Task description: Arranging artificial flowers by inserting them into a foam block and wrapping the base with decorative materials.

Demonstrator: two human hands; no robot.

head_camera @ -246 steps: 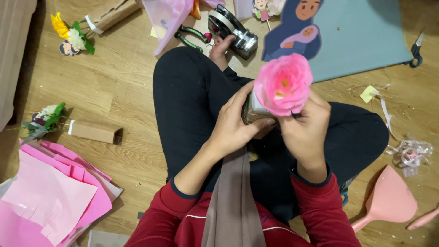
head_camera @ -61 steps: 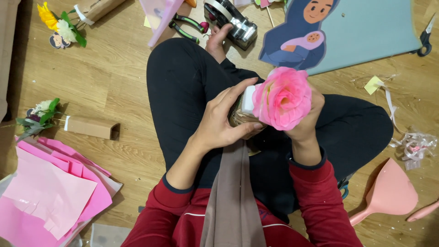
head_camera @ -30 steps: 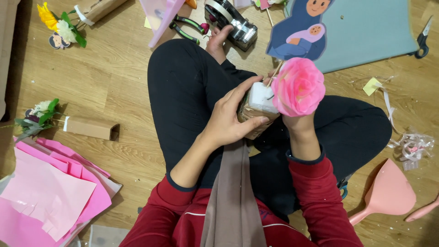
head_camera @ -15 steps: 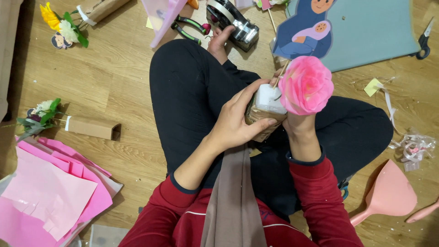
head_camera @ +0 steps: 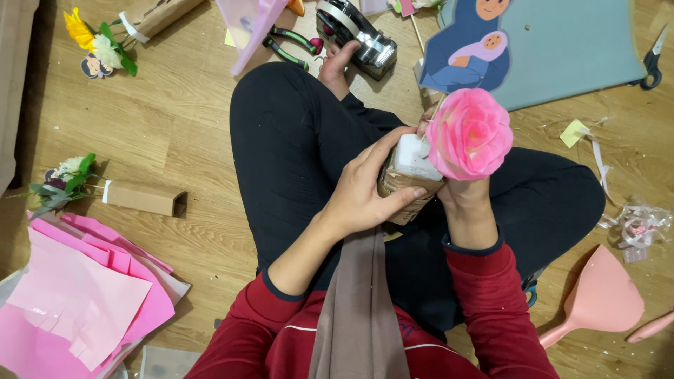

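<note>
Flower: a pink paper flower (head_camera: 469, 133), fully formed, is standing right of centre in the frame, over the person's lap.
Base: a small brown-wrapped block (head_camera: 404, 193) with a white foam top (head_camera: 411, 158) is sitting just left of the bloom; the flower appears to be going into it, though the stem itself is hidden.
Left hand: the left hand (head_camera: 365, 189) is wrapping its fingers round the block, closed firmly on it.
Right hand: the right hand (head_camera: 467, 200) is lying under the bloom, mostly covered; it seems to be gripping the stem or base, but how far it is closed I cannot tell.
Progress: the flower looks finished; its seating in the foam looks under way.
Floor, upper part of frame: a tape dispenser (head_camera: 356, 36), pliers (head_camera: 288, 45), a cut-out figure on a teal board (head_camera: 562, 42) and scissors (head_camera: 653, 60) are lying on the wooden floor (head_camera: 168, 126).
Floor, left: pink paper sheets (head_camera: 77, 302), a cardboard tube (head_camera: 144, 198) and small flower sprigs (head_camera: 98, 45).
Floor, lower right: a pink paddle shape (head_camera: 600, 302).
</note>
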